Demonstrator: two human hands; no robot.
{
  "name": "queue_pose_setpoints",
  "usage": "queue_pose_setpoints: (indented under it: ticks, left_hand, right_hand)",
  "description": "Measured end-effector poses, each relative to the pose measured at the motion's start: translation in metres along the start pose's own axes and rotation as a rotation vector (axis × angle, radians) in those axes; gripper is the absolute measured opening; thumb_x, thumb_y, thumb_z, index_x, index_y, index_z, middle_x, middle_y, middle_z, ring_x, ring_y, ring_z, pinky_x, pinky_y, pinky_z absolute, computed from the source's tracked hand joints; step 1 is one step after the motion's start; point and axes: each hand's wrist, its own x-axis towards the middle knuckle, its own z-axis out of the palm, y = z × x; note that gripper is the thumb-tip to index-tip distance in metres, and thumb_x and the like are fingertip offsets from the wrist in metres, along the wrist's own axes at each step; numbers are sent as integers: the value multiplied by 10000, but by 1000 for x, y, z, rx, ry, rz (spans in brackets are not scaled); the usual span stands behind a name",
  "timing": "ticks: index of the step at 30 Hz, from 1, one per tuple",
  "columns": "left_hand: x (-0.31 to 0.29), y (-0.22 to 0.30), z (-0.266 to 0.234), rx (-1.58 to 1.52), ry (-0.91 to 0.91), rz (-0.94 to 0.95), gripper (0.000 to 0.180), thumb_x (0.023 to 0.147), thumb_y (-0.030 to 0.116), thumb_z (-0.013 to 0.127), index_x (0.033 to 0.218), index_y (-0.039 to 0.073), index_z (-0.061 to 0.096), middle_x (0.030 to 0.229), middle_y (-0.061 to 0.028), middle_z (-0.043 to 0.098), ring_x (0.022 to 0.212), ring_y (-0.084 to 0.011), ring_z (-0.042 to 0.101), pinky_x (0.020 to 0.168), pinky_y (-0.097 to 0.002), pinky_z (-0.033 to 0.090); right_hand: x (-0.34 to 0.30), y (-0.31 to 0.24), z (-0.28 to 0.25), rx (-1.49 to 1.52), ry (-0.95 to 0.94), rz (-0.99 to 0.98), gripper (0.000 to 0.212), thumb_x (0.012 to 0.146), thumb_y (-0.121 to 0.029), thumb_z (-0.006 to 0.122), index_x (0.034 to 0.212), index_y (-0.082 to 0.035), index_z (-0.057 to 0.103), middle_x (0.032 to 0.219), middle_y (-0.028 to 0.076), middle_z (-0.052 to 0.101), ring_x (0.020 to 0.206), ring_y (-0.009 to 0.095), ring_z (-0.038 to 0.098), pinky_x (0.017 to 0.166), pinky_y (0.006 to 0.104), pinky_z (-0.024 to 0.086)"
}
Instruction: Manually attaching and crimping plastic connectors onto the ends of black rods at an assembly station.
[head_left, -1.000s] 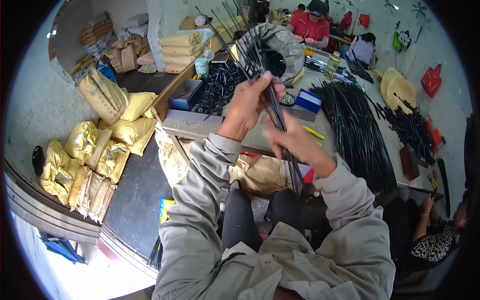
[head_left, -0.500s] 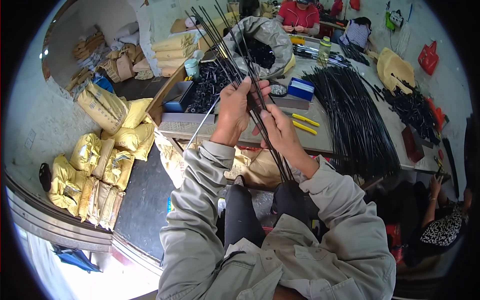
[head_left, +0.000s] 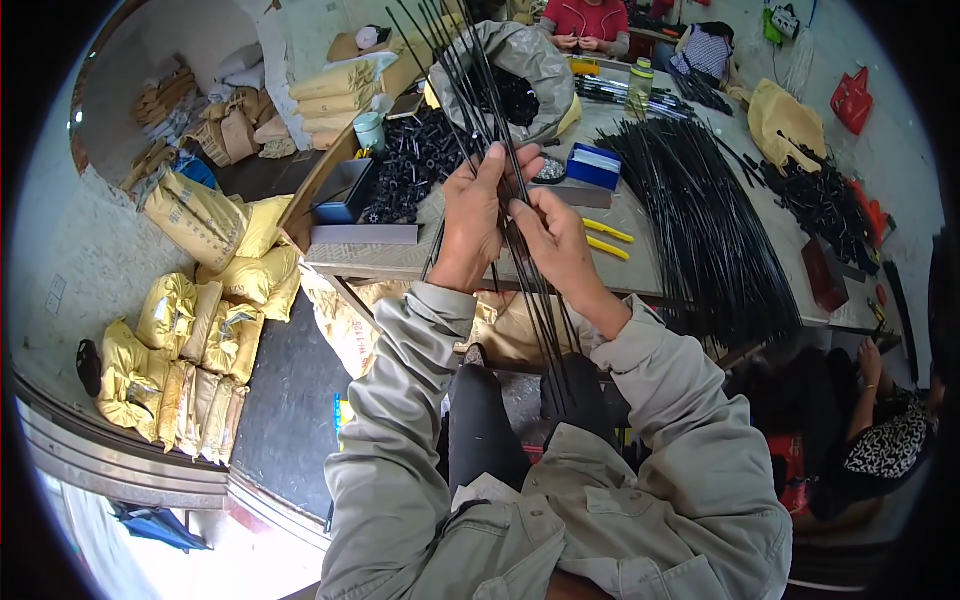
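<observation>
Two grips (head_left: 472,208) (head_left: 556,240), two yellow handles (head_left: 608,231), one mint canister (head_left: 368,132).

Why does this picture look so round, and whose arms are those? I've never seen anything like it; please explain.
There is no machine arm here: a person is working with two bare hands. The picture comes from a wide fisheye camera worn on that person's head, looking down, so straight edges bend near the rim.

The left hand and right hand together hold a loose bunch of thin black rods, slanting across the lap.

On the table ahead lie small black parts, a blue box, a tool with yellow handles and a large pile of similar rods. Another person in red sits beyond.
</observation>
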Motion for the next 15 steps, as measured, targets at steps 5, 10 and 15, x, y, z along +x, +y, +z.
queue_pose_setpoints:
  ticks: [5,10,15]
  left_hand:
    - [-3,10,1,-46,-49,-45,248,920,181,437,1020,-36,502,998,-178,599,878,-222,609,760,-314,507]
    - [0,10,1,-139,-32,-95,228,926,181,416,1014,-11,502,985,-166,605,851,-214,615,715,-310,520]
    - [4,6,1,-95,-20,-108,226,933,194,393,983,4,506,967,-150,613,809,-206,624,644,-303,529]
  right_hand:
    - [7,-15,-9,41,-59,47,150,888,-137,495,797,-19,507,647,9,545,493,45,477,443,189,375]
    - [13,-13,-11,-20,-60,10,150,889,-146,492,812,-20,514,670,23,568,518,54,510,462,181,401]
    - [20,-11,-15,-5,9,-4,167,882,-150,496,811,-1,520,656,42,586,512,72,538,456,192,422]
